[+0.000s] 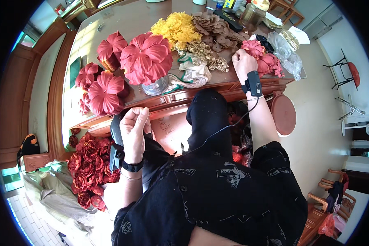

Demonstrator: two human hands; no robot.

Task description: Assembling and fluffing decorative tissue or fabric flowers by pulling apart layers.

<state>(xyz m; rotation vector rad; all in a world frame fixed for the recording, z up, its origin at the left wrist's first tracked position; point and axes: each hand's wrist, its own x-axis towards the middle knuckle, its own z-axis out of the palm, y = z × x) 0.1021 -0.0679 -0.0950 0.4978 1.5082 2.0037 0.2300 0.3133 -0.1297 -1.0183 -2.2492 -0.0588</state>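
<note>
My left hand (134, 125) is raised in front of the table's near edge, thumb and fingers pinched together. Whatever may be in that pinch is too small to make out. Over the table's right part, my right hand (244, 64) is closed with its fingers curled, beside pinkish-red artificial flower petals (267, 63); its fingertips are partly hidden. A big stack of red fabric petals (147, 57) rests on a clear glass jar (156, 87). More petal stacks (106, 93) stand left of it. Yellow fringed flower pieces (176, 29) lie farther back, beside brown toothed pieces (219, 30).
White work gloves with green trim (196, 71) and gold stringy pieces (207, 55) lie mid-table. A clear plastic bag (286, 53) and a lidded jar (252, 18) are at the right. Dark red artificial flowers (88, 164) are heaped low at my left. A round stool (283, 115) stands right.
</note>
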